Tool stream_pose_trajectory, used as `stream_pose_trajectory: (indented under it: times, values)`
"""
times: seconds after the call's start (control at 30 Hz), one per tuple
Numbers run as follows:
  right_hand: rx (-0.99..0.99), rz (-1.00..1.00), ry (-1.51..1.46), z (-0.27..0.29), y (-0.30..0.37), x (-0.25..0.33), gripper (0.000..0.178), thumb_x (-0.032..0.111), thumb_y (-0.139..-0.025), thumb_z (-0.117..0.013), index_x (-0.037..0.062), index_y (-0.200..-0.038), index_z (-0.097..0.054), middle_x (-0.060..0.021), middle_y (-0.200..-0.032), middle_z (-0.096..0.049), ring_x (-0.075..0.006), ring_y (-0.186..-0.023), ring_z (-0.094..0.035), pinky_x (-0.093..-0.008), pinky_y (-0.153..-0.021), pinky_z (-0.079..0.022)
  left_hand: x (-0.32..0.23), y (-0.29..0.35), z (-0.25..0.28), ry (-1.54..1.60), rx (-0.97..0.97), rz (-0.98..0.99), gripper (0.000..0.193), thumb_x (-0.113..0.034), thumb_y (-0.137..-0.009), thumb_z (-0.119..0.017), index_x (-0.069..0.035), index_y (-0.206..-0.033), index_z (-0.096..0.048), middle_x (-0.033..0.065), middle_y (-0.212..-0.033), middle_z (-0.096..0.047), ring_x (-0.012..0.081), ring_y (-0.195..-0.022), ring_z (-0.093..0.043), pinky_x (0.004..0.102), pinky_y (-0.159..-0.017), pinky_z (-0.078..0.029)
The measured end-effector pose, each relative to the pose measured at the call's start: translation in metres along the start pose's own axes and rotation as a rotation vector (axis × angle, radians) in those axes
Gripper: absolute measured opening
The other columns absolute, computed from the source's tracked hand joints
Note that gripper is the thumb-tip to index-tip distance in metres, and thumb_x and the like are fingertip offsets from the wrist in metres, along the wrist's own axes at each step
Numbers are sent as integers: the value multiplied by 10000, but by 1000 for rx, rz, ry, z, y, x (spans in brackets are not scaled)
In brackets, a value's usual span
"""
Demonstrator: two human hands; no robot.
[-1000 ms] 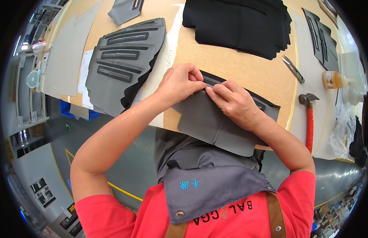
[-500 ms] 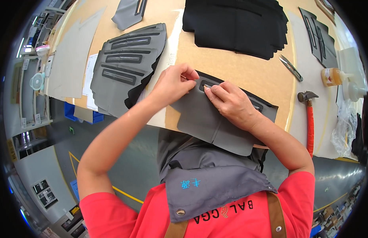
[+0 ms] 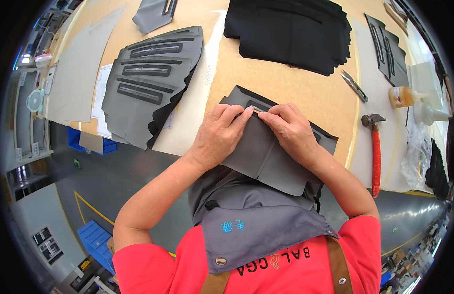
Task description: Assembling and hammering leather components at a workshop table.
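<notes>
A grey sheet panel (image 3: 256,157) with black strips lies at the table's front edge, its near part hanging over my apron. My left hand (image 3: 219,132) rests on the panel's left side, its fingers closed at the framed slot (image 3: 258,107) near the far edge. From the other side my right hand (image 3: 293,132) comes in, thumb and forefinger pinched at the same slot. The fingertips of both hands almost meet there. A light sliver shows between them, too small to name. The right part of the slot is hidden under my right hand.
To the left lies a fanned stack of grey slotted panels (image 3: 153,73); a black stack (image 3: 288,36) lies at the far side. On the right are thread snips (image 3: 354,86), a hammer (image 3: 375,157) with a red handle, an amber bottle (image 3: 401,97) and a clear plastic bag (image 3: 417,159).
My left hand has moved right and down onto the panel, its fingertips now beside the right ones at the slot. My right hand has shifted slightly. The whole view has swung a little.
</notes>
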State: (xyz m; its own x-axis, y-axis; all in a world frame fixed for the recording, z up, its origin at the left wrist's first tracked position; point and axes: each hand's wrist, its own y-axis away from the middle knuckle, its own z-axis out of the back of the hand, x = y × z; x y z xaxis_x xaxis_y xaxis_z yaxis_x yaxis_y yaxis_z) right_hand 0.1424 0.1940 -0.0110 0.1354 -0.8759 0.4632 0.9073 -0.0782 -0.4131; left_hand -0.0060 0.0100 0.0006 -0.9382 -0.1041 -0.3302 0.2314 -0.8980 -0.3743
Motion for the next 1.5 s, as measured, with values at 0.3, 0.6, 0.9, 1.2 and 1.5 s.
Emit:
stream_pose_trajectory:
  times: [0.3, 0.6, 0.9, 1.2, 1.5]
  values:
    - [79, 42, 86, 11, -3, 7, 382, 28, -806, -695, 4, -1186, -723, -92, -1058, -654, -274, -959, -634, -359, -833, -573, -3, 6, 2, -92, 40, -23, 494, -18, -816, -684, -107, -1301, -706, 48, -1155, -605, 245, -1060, -588, 389, -917, -496]
    - [53, 0, 32, 16, 8, 9, 308, -4, -818, -737, 3, -1125, -741, -102, -1001, -658, -263, -908, -644, -362, -767, -570, -8, 12, 5, -70, 101, 1, 484, -63, -865, -629, -97, -1344, -683, 27, -1230, -594, 223, -1118, -579, 363, -933, -458]
    - [64, 38, 43, 21, 14, 7, 376, -1, -774, -723, 10, -1150, -745, -82, -1016, -653, -253, -919, -627, -349, -787, -570, -15, 11, 2, -62, 107, -4, 491, -76, -878, -618, -123, -1363, -679, 28, -1261, -581, 226, -1152, -568, 373, -955, -453]
    - [24, -195, -90, 27, 15, 17, 287, 3, -836, -807, 33, -1115, -750, -106, -971, -678, -279, -871, -665, -367, -750, -564, -20, 9, 4, -154, 166, -86, 507, -123, -897, -610, -105, -1403, -643, 48, -1296, -600, 225, -1202, -574, 374, -983, -447]
    - [-11, -313, -183, 27, 24, 18, 250, -14, -870, -779, 48, -1113, -773, -103, -983, -686, -245, -854, -688, -350, -717, -566, -30, 5, 9, -179, 189, -50, 527, -135, -909, -601, -140, -1435, -637, 55, -1274, -606, 214, -1204, -573, 377, -1002, -424]
